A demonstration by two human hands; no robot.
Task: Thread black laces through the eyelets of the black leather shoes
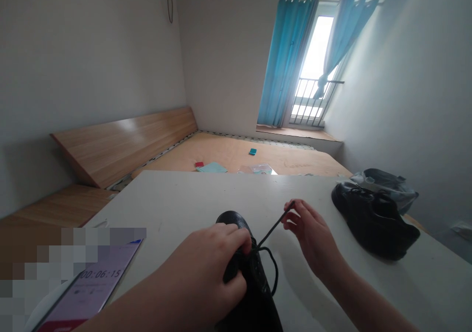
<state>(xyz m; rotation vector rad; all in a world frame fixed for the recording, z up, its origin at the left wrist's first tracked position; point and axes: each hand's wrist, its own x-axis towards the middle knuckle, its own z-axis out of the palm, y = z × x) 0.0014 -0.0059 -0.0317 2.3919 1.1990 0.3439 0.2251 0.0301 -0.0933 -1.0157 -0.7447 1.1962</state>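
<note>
A black lace-up shoe [254, 292] rests on the white table in front of me, toe pointing away. My right hand [308, 233] pinches the end of a black shoelace [275, 229] and draws it up to the right, fairly straight. A second stretch of lace loops loosely down the shoe's right side. My left hand [210, 263] is curled over the shoe's lacing, fingers bent and thumb below. Whether it grips lace or the shoe's upper there is hidden behind the fingers.
Another black shoe [372, 219] stands at the table's right, before a grey plastic bag [403, 189]. A phone showing a timer [99, 278] lies at the left. Beyond the white table [177, 194] is a bed [228, 147] with small items on it.
</note>
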